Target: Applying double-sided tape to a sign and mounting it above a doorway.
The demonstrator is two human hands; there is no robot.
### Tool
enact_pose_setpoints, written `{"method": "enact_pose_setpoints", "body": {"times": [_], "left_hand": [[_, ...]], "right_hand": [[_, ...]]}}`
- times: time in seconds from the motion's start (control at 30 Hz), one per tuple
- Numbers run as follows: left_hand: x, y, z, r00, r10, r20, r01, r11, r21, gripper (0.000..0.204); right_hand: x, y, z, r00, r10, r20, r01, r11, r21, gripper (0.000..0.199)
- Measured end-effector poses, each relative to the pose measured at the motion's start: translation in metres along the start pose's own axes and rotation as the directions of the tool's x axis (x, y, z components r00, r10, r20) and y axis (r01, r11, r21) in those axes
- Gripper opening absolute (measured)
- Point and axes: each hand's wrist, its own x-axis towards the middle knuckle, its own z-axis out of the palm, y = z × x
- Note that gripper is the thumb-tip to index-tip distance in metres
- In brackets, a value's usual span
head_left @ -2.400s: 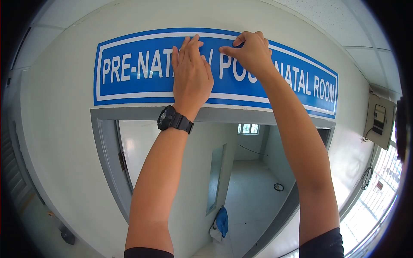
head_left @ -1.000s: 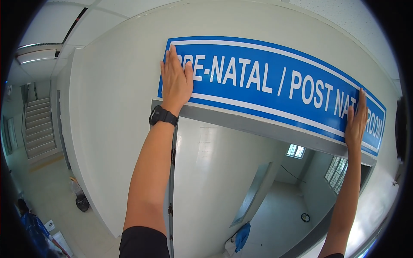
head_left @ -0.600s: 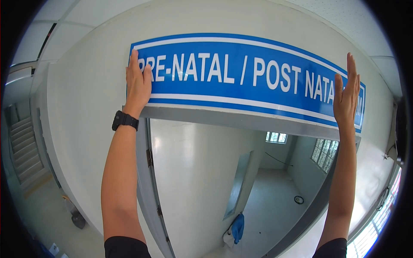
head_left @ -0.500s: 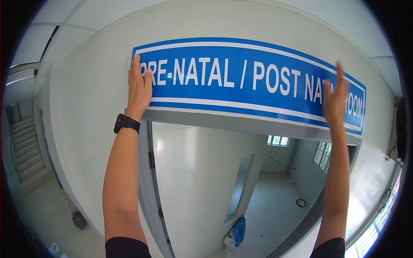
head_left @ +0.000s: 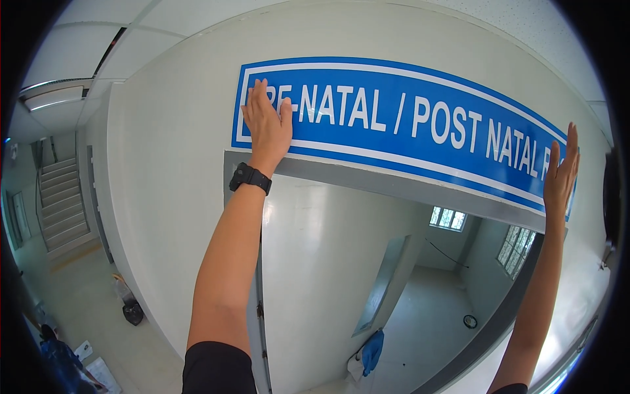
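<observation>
A long blue sign (head_left: 394, 139) with a white border and white lettering is on the wall above a doorway. My left hand (head_left: 268, 128) lies over its left end, fingers stretched upward and thumb apart, the palm side toward the sign. A black watch (head_left: 250, 178) is on that wrist. Over the sign's right end is my right hand (head_left: 561, 176), also with fingers extended and thumb apart. Each hand hides part of the lettering. Whether the right palm presses on the sign, I cannot tell.
Below the sign is the grey door frame (head_left: 387, 191), with a room behind it. A blue cloth (head_left: 372, 352) hangs low in there. To the left, a corridor holds a staircase (head_left: 63, 203), a black bag (head_left: 132, 312) and a person in blue (head_left: 62, 361) low down.
The view has turned left, so the sign appears farther right. My left hand has shifted inward from the sign's left edge. My right hand is closer to the right end.
</observation>
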Motion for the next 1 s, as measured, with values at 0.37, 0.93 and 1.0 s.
{"method": "enact_pose_setpoints", "body": {"times": [0.37, 0.93, 1.0], "left_hand": [[-0.017, -0.01, -0.037, 0.995, -0.086, 0.04, 0.09, 0.991, -0.1, 0.064], [-0.057, -0.028, -0.09, 0.952, -0.153, 0.265, 0.206, 0.961, -0.187, 0.048], [-0.066, -0.024, -0.089, 0.957, -0.146, 0.249, 0.194, 0.964, -0.181, 0.048]], "right_hand": [[-0.029, 0.019, 0.015, 0.966, 0.181, 0.182, -0.209, 0.966, 0.149, 0.07], [-0.046, -0.033, 0.023, 0.924, 0.21, 0.319, -0.301, 0.914, 0.273, 0.062], [-0.04, -0.047, 0.006, 0.963, 0.115, 0.244, -0.171, 0.959, 0.225, 0.061]]}}
